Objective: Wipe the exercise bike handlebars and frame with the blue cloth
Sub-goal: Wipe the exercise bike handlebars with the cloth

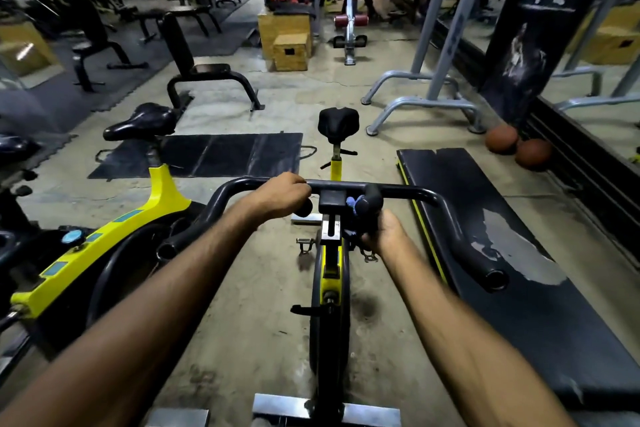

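Left hand (282, 194) grips the black handlebars (415, 191) at frame centre. Just right of it, right hand (382, 231) curls round a short inner prong, holding the blue cloth (355, 202) beside the stem, above the yellow frame (327, 284).

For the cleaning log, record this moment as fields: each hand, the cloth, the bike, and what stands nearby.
left hand: grips the handlebars on the top bar, left of the clamp
right hand: holds the blue cloth against the short inner grip right of the clamp
cloth view: mostly hidden, a scrap shows beside the clamp
frame: yellow, below the hands, no hand on it
nearby: second bike on the left; black mat and two balls on the right
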Motion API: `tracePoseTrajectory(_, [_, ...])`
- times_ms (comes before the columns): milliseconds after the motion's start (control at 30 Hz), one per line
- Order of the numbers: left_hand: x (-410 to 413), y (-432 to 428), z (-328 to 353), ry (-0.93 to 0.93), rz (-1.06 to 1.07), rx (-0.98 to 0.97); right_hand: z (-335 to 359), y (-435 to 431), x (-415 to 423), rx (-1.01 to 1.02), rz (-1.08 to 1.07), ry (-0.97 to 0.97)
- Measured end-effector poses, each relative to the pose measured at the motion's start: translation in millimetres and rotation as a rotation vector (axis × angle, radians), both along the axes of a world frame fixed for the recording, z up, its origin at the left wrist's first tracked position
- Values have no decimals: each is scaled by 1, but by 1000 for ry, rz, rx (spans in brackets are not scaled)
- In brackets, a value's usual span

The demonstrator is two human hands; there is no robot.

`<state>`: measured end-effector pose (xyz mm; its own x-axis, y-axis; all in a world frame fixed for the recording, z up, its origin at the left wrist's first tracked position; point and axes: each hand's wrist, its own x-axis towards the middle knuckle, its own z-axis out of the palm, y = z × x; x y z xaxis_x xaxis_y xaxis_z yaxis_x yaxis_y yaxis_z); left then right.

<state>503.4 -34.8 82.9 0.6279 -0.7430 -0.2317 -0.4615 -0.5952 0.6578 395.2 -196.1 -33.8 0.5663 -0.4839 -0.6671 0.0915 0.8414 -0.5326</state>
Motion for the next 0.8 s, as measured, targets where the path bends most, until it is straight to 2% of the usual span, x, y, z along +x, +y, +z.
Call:
tracePoseTrajectory(67, [3,-3,0,9,-4,1,-4,2,-4,28,-25,-44])
tracePoseTrajectory(233, [9,-4,0,38,-29,12,-12,-5,-22,190,-322,-253])
tracePoseTrajectory(267, [9,-6,1,48,-39,19,-10,-5,-21,190,-294,-269])
tracePoseTrajectory(400, [9,-20,7,71,-96,128,3,-7,-1,113,-141,-157])
tracePoseTrajectory(467, [10,-26,9,65,-132,180,3,-8,4,38,-132,-122])
tracePoseTrajectory(567, [14,-34,9,77,-200,253,-1,-11,0,13,-232,-146])
tracePoseTrajectory(733, [19,-51,10,20,-313,304,-5,-16,-29,-6,-582,-229])
tracePoseTrajectory(800, [13,-57,13,-44,-367,335,-2,-15,-32,-56,-565,-167])
